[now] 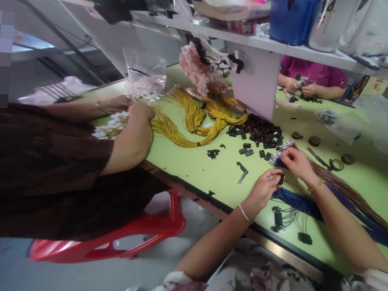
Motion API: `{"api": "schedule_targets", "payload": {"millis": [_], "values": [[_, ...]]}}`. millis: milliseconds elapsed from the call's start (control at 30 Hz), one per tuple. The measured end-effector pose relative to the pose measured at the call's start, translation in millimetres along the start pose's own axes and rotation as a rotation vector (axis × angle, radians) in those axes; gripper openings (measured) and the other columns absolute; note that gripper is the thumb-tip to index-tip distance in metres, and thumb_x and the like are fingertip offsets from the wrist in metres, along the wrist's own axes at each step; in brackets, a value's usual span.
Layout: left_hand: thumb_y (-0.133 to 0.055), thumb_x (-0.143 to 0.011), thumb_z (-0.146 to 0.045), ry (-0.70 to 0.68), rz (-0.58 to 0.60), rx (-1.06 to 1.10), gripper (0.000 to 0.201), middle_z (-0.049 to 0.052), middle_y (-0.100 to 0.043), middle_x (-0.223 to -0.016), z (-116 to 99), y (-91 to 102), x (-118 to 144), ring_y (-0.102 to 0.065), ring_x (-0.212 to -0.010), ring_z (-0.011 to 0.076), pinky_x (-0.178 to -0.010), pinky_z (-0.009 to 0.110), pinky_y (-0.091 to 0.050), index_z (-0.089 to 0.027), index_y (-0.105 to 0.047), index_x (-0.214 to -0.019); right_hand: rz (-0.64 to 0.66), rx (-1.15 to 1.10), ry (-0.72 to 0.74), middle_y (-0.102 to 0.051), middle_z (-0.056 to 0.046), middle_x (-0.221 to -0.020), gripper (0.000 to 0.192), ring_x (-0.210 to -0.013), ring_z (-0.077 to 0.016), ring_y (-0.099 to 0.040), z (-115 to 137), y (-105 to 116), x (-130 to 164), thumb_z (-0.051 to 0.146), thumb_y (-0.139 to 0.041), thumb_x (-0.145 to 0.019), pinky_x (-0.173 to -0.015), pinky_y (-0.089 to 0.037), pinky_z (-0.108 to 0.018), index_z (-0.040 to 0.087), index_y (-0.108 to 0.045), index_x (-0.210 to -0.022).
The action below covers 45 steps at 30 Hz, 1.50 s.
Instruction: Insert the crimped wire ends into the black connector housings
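My left hand [263, 189] pinches a small black connector housing [280, 179] between thumb and fingertips, above the table's front edge. My right hand [298, 163] is closed in a pinch over the silver-tipped ends [281, 152] of a wire bundle; whatever is between its fingers is too small to make out. Brown wires [337, 179] and blue wires [297, 203] run from there to the right, under and beside my right forearm. Just behind my hands lies a heap of black housings [260, 130]. Wired black connectors [277, 219] rest near the front edge.
A co-worker's hands [139, 110] work at left by yellow wire bundles [196, 119] and white connectors [115, 123]. Another person [311, 78] sits opposite. Tape rolls [336, 165] and a blade tool [242, 172] lie on the green table. A shelf [216, 30] overhangs; a red stool [147, 227] stands below.
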<state>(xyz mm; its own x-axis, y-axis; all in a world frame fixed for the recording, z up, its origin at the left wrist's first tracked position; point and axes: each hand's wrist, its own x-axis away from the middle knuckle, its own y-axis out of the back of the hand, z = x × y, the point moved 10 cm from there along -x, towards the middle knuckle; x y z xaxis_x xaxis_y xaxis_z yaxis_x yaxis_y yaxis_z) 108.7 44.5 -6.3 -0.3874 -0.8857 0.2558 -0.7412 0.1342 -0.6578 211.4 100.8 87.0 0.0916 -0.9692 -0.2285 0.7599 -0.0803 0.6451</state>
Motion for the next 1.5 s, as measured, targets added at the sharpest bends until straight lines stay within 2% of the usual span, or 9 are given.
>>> {"api": "schedule_targets", "payload": {"millis": [100, 200, 333, 467, 833, 1167, 1300, 1367, 1500], "values": [[-0.075, -0.066, -0.018, 0.009, 0.023, 0.084, 0.026, 0.002, -0.057, -0.085, 4.0, 0.4, -1.8, -0.052, -0.073, 0.0092, -0.066, 0.022, -0.042, -0.015, -0.064, -0.089, 0.023, -0.118, 0.006, -0.056, 0.001, -0.064, 0.013, -0.056, -0.0102, -0.045, 11.1, -3.2, 12.4, 0.027, -0.053, -0.077, -0.054, -0.035, -0.022, 0.017, -0.056, -0.069], [-0.071, -0.069, -0.015, 0.023, 0.036, 0.143, 0.021, 0.003, -0.057, -0.085, 6.7, 2.1, -3.4, -0.052, -0.072, 0.0095, -0.066, 0.023, -0.041, -0.014, -0.064, -0.089, 0.033, -0.157, -0.021, -0.054, 0.002, -0.063, 0.010, -0.056, -0.0096, -0.044, 10.1, -4.4, 32.7, 0.025, -0.055, -0.075, -0.053, -0.035, -0.021, 0.017, -0.057, -0.070], [-0.066, -0.072, -0.012, 0.036, 0.039, 0.179, 0.017, 0.004, -0.058, -0.086, 9.4, 4.9, -5.2, -0.053, -0.073, 0.0099, -0.066, 0.022, -0.041, -0.013, -0.063, -0.089, 0.021, -0.113, -0.032, -0.047, 0.004, -0.058, 0.009, -0.053, -0.0085, -0.038, 5.5, -4.6, 58.3, 0.023, -0.056, -0.074, -0.051, -0.032, -0.021, 0.017, -0.053, -0.067], [-0.065, -0.074, -0.013, 0.045, 0.057, 0.170, 0.018, 0.005, -0.059, -0.084, 11.2, 4.4, -5.6, -0.054, -0.073, 0.0104, -0.067, 0.022, -0.041, -0.012, -0.064, -0.092, 0.009, -0.031, 0.007, -0.045, 0.004, -0.058, 0.008, -0.052, -0.0086, -0.037, 7.7, -4.7, 70.9, 0.020, -0.055, -0.074, -0.051, -0.030, -0.021, 0.018, -0.052, -0.067], [-0.067, -0.073, -0.014, 0.041, 0.060, 0.150, 0.018, 0.004, -0.059, -0.084, 11.0, 5.7, -6.1, -0.055, -0.072, 0.0094, -0.066, 0.021, -0.042, -0.013, -0.064, -0.091, -0.014, 0.159, 0.169, -0.055, 0.000, -0.064, 0.006, -0.055, -0.0112, -0.045, 26.4, -5.2, 78.0, 0.017, -0.053, -0.076, -0.055, -0.034, -0.023, 0.019, -0.052, -0.070], [-0.073, -0.068, -0.018, 0.001, 0.022, 0.067, 0.022, 0.002, -0.059, -0.081, 9.4, 8.8, -4.1, -0.054, -0.070, 0.0089, -0.067, 0.023, -0.042, -0.013, -0.064, -0.087, -0.023, 0.291, 0.370, -0.055, -0.002, -0.065, 0.007, -0.061, -0.0149, -0.048, 36.3, -16.9, 82.8, 0.015, -0.050, -0.079, -0.059, -0.036, -0.026, 0.018, -0.051, -0.073], [-0.075, -0.065, -0.017, 0.043, 0.010, 0.042, 0.023, 0.002, -0.059, -0.077, 13.2, 8.1, -4.6, -0.054, -0.067, 0.0084, -0.065, 0.022, -0.042, -0.012, -0.064, -0.084, -0.014, 0.338, 0.445, -0.054, -0.004, -0.066, 0.009, -0.064, -0.0165, -0.048, 38.6, -22.9, 87.0, 0.016, -0.048, -0.083, -0.062, -0.037, -0.028, 0.018, -0.053, -0.076], [-0.075, -0.064, -0.016, 0.053, -0.010, 0.038, 0.021, 0.002, -0.059, -0.076, 14.1, 8.9, -5.8, -0.053, -0.067, 0.0086, -0.064, 0.022, -0.042, -0.012, -0.064, -0.082, 0.002, 0.350, 0.419, -0.055, -0.005, -0.068, 0.010, -0.065, -0.0171, -0.048, 35.9, -23.1, 85.9, 0.018, -0.047, -0.084, -0.063, -0.037, -0.029, 0.019, -0.053, -0.077], [-0.074, -0.065, -0.016, 0.049, -0.061, 0.056, 0.020, 0.003, -0.060, -0.077, 14.2, 12.2, -8.1, -0.055, -0.070, 0.0096, -0.065, 0.023, -0.042, -0.012, -0.064, -0.082, 0.049, 0.256, 0.268, -0.058, -0.004, -0.072, 0.011, -0.066, -0.0158, -0.051, 23.8, -19.0, 79.2, 0.020, -0.046, -0.086, -0.064, -0.039, -0.027, 0.019, -0.054, -0.079]]}}
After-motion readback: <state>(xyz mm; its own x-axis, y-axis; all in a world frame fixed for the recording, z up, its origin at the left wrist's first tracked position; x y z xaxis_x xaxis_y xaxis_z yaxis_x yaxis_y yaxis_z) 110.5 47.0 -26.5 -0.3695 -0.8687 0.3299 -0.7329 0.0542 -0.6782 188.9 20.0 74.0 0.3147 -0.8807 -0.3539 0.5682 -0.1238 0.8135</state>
